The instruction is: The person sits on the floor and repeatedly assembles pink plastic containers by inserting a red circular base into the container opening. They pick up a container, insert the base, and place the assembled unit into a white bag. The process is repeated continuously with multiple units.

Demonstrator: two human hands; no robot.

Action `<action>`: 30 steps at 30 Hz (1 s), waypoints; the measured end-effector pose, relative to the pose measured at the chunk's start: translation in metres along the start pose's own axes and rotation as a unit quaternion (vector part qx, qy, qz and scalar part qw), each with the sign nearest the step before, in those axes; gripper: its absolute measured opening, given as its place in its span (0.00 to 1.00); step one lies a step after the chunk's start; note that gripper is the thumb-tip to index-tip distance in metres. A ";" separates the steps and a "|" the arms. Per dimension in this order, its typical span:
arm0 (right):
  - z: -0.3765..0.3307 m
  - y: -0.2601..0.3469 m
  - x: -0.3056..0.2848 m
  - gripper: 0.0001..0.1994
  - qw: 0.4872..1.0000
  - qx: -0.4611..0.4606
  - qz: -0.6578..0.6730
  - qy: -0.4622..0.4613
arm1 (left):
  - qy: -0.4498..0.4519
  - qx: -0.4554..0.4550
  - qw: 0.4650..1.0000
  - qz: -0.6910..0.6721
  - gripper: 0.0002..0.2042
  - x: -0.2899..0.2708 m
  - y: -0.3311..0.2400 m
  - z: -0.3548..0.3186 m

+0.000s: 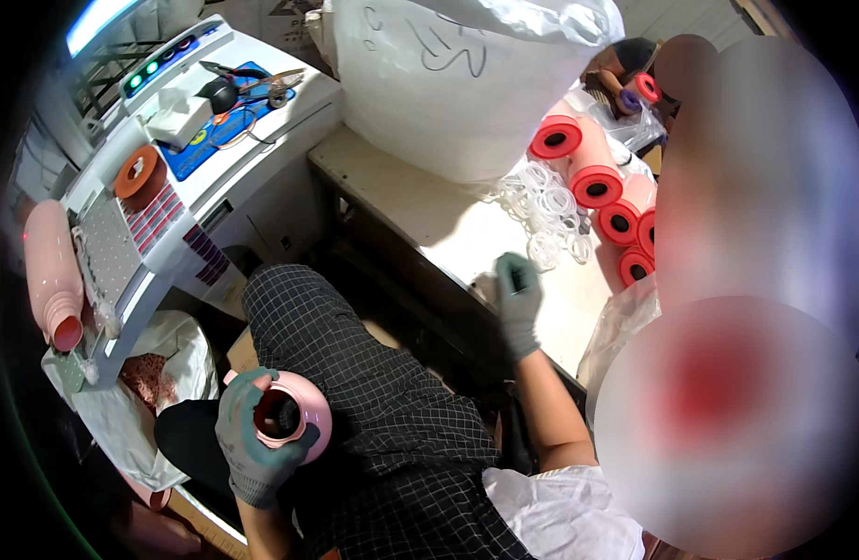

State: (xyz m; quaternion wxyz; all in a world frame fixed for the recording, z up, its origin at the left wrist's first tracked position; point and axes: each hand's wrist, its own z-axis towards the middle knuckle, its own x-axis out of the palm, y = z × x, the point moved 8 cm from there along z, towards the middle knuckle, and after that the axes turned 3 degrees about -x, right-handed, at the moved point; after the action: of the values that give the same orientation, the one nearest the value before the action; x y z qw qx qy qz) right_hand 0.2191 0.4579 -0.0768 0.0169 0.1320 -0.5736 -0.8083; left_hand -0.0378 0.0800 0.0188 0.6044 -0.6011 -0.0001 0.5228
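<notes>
My left hand [252, 439], in a grey glove with green-coated fingers, grips a glossy pink bottle [315, 420] around its neck, above my lap. The bottle's dark open mouth faces up. My right hand [517, 303], gloved the same way, is over the near edge of the pale table [439, 229]. Its fingers are curled in; whether anything is between them is hidden. A loose heap of white rings [549, 210] lies on the table just beyond that hand. Pink cylinders with red ends [597, 187] and dark round centres are piled behind the rings.
A big white sack [429, 84] stands on the table. At left, a white machine [252, 140] carries pliers, a blue mat and an orange-brown tape roll [140, 177]. Another pink bottle [51, 266] sits at its edge, above a lined bin [191, 359]. People are at the right.
</notes>
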 end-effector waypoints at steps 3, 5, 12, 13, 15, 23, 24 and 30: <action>0.039 -0.021 -0.089 0.10 0.957 -0.130 -0.218 -0.137 | 0.012 0.014 0.999 0.028 0.39 0.008 -0.007 0.003; 0.054 -0.028 -0.119 0.11 0.923 -0.135 -0.327 -0.152 | 0.018 0.012 0.999 0.029 0.39 0.010 -0.008 0.002; 0.116 -0.103 -0.153 0.21 0.925 0.086 -0.343 -0.140 | 0.024 0.003 0.997 0.067 0.38 0.019 -0.011 0.004; 0.120 -0.132 -0.162 0.23 0.934 0.174 -0.294 -0.106 | 0.025 0.000 0.998 0.059 0.38 0.021 -0.012 0.004; 0.119 -0.142 -0.175 0.20 0.954 0.120 -0.232 -0.147 | 0.027 0.010 0.998 0.057 0.38 0.023 -0.014 0.008; 0.091 -0.059 -0.115 0.14 0.995 0.068 -0.056 -0.046 | -0.002 0.037 0.994 0.103 0.44 0.008 0.000 0.000; 0.074 -0.025 -0.074 0.13 0.993 0.096 -0.064 -0.028 | -0.009 0.000 0.993 0.115 0.48 0.009 0.004 0.001; -0.071 0.149 0.169 0.06 0.895 -0.191 0.064 0.398 | -0.064 0.120 0.988 0.068 0.55 0.002 -0.019 0.002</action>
State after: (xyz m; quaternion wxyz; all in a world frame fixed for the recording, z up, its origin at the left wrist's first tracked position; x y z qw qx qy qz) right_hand 0.0544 0.3112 0.0074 0.3199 0.3997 -0.3608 -0.7795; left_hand -0.0264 0.0874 0.0319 0.6338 -0.4884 0.0646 0.5963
